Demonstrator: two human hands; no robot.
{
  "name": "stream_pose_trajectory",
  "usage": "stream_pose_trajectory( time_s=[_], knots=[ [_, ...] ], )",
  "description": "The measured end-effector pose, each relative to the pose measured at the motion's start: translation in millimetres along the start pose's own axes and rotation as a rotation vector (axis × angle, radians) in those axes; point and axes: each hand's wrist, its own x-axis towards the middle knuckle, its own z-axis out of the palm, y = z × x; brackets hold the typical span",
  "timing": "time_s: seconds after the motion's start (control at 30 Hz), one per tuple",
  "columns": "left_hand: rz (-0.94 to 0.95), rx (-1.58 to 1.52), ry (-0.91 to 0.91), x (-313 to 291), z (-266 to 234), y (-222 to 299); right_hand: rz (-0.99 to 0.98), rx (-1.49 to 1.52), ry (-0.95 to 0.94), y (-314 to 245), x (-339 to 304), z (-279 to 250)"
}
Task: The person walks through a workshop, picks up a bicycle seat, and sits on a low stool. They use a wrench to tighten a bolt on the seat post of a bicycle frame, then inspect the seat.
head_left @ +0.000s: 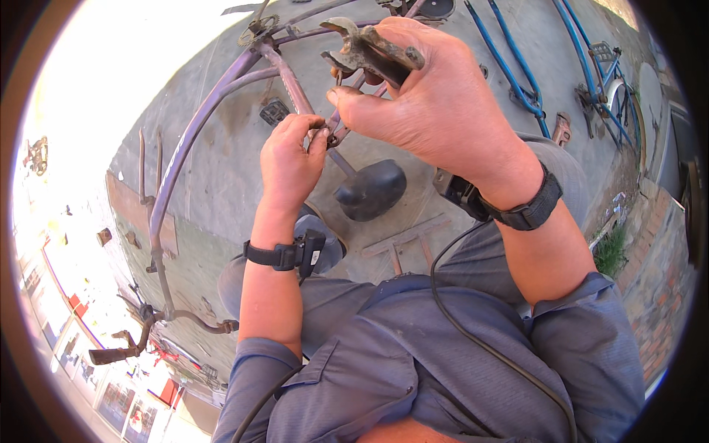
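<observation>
My right hand [443, 111] is wrapped round a worn metal tool with two curved jaws [354, 46], similar to pincers. The jaws stand apart, with nothing visible between them. My left hand [288, 159] pinches a small dark metal part [331, 137] at the seat clamp area of a purple bicycle frame [193, 133]. The right thumb points toward that same spot, just above the left fingertips. From the clamp area a seat post [340, 162] runs down to a black saddle [371, 190]. Part of the tool's handle is hidden in my right palm.
A handlebar [193, 316] lies at the lower left, joined to the frame. A black pedal [274, 112] is beside the frame. Blue frame tubes [509, 59] and another blue bicycle [602, 81] lie at the right. A rusty metal piece [563, 130] is by my right knee.
</observation>
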Motion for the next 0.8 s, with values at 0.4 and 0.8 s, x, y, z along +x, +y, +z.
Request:
stream_pose_trajectory(
  time_s=[0.4,0.8],
  knots=[
    [-0.227,-0.161,-0.039,-2,3,-5,-0.051,0.050,0.072,4,3,3],
    [-0.062,-0.067,-0.054,3,-3,-2,-0.053,0.069,0.064,8,3,8]
  ],
)
